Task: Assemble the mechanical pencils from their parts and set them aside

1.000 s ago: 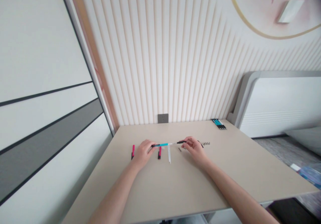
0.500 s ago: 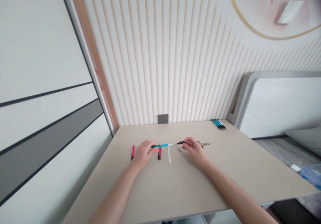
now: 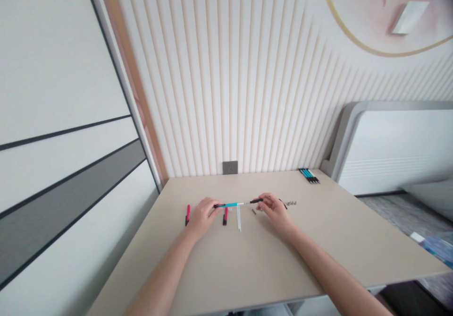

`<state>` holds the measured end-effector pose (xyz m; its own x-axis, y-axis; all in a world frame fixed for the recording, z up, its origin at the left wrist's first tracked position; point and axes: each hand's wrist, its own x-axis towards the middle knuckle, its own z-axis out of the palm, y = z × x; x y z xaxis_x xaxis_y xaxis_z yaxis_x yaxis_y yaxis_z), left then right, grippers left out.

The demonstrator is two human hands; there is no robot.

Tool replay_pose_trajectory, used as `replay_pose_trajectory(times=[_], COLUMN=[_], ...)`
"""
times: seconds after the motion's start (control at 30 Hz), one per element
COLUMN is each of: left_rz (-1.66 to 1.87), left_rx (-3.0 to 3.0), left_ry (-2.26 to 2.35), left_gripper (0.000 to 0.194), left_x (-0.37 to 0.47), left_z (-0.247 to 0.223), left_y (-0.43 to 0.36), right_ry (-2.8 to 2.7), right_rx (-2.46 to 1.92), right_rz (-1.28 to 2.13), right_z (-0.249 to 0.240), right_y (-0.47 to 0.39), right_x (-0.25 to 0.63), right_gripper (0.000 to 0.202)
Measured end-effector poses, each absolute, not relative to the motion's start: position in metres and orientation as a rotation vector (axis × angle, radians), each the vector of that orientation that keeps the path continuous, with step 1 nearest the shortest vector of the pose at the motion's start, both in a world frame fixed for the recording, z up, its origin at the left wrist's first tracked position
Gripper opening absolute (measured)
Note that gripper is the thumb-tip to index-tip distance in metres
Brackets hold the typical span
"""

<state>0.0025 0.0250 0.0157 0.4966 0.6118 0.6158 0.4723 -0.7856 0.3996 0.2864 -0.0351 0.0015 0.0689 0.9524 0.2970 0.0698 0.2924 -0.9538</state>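
My left hand (image 3: 205, 213) pinches the black end of a blue pen barrel (image 3: 230, 205), held level above the table. From the barrel's right end a white refill (image 3: 241, 204) sticks out toward my right hand (image 3: 272, 206). Closed finger and thumb there grip a black pen grip section (image 3: 256, 200), which sits around the refill's far end, apart from the barrel. Below lie thin white refills (image 3: 239, 219) and a pink pen barrel (image 3: 225, 217) with a black clip end. Another pink barrel (image 3: 188, 214) lies left of my left hand. A small dark piece (image 3: 254, 211) rests near my right fingers.
Several small metal springs (image 3: 291, 203) and a black piece (image 3: 282, 204) lie right of my right hand. A row of blue and black pens (image 3: 309, 175) is at the table's back right. The beige table (image 3: 226, 264) meets a ribbed wall with a socket (image 3: 230, 167).
Almost nothing differs. The black grip section in my right hand has shifted very slightly, while my left hand and the blue barrel stay in place.
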Motion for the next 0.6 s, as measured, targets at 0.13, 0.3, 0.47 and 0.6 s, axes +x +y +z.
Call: replay_pose_trajectory(times=[0.13,0.3,0.47,0.6], left_rz=[1.147,1.147,1.125,1.127], left_rx=[2.543,2.510,2.507,2.497], left_ry=[0.936,0.948,0.896,0.835], left_gripper=[0.012,0.011,0.011,0.011], left_x=[0.003,0.005,0.007,0.011], left_z=[0.015,0.015,0.018,0.020], left_y=[0.025,0.023,0.020,0.018], right_ry=[-1.317,-1.311,-1.320,-1.339], right_rx=[-1.001,-0.965,-0.953,-0.908], right_rz=[0.951,0.994,1.061,1.129], right_z=[0.004,0.001,-0.001,0.002], right_y=[-0.036,-0.035,-0.036,-0.039], right_x=[0.284,0.282,0.279,0.274], right_gripper=[0.029,0.030,0.030,0.029])
